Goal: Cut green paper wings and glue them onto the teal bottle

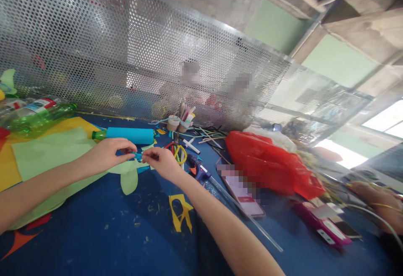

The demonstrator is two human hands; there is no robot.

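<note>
Between my fingertips is a small blue piece (137, 156), perhaps paper or felt. My left hand (115, 155) pinches its left end, and my right hand (162, 161) pinches the right end. Just behind the hands lies a green bottle (100, 134) on its side, with a blue wrap (130, 135) around its middle. Below the left forearm is a large light green sheet (59, 150). A light green cut-out shape (129, 179) rests under the hands. Yellow-handled scissors (180, 154) lie close to my right hand, partly hidden.
A blue glue gun (200, 169) with a long clear glue stick (252, 219) is right of the hands. Beyond are a phone (242, 194), red plastic bag (270, 162) and magenta box (327, 225). Yellow scrap (181, 213) lies in front; green bottles (34, 118) stand left. Another person's hand (374, 200) is far right.
</note>
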